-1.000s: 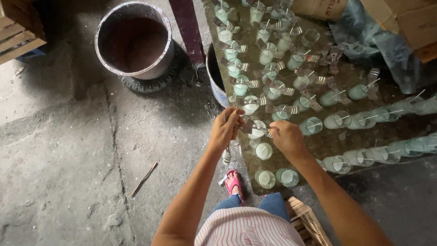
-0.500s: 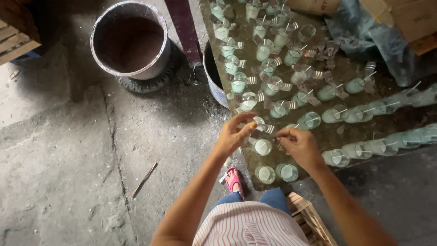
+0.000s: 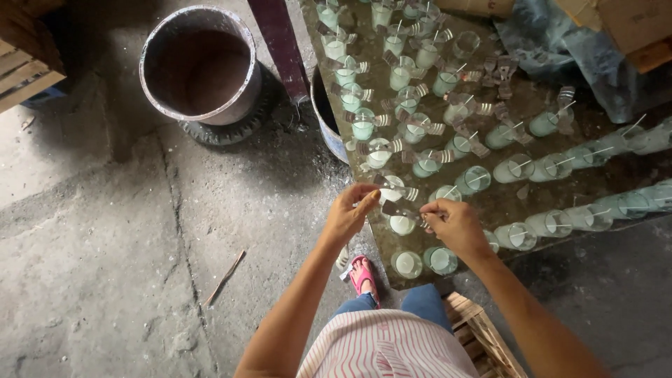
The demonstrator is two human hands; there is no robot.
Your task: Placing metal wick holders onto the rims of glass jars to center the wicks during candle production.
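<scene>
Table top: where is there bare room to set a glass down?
Bare strip on the table between the two right-hand rows of glasses, beyond the right hand. The upper left, around the clipped glasses, is crowded, as is the near edge by the left hand.

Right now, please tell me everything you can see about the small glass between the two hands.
The small glass is a clear, round tumbler filled with pale, whitish wax. It stands upright near the front edge of the dark table, among many similar glasses. A thin metal strip lies across its rim; the left hand pinches one end and the right hand the other. Whether a wick stands inside is too small to tell.
</scene>
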